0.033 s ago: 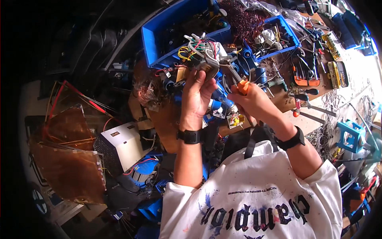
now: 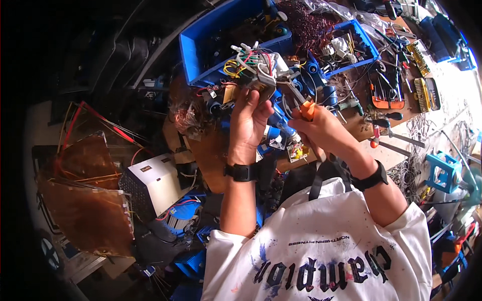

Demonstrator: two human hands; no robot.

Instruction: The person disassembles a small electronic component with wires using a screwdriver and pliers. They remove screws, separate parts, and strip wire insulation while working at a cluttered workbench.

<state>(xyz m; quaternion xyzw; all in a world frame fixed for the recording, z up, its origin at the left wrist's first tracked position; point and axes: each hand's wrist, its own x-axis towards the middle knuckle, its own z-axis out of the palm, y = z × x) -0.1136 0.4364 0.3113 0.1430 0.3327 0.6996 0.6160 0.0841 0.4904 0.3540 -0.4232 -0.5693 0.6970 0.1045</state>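
My left hand (image 2: 248,118) is closed around a metal-cased electrical part (image 2: 263,86). A bundle of yellow, green, red and white wires with white plugs (image 2: 250,59) spreads out at its far end. In my closed right hand (image 2: 321,128) is an orange-handled tool (image 2: 307,110); its metal end points up and left, close beside the part. My fingers hide much of the handle, so its exact kind does not show. A small yellow component (image 2: 298,152) on a pale base lies below, between my wrists.
A large blue bin (image 2: 193,75) and a smaller blue tray (image 2: 371,47) of parts stand at the back. Hand tools and an orange-edged tool case (image 2: 389,104) lie right. A white perforated metal box (image 2: 160,183) and brown sheets (image 2: 83,215) are at left.
Hardly anything differs. My right hand and the tool have shifted very slightly to the right; both grips stay the same.
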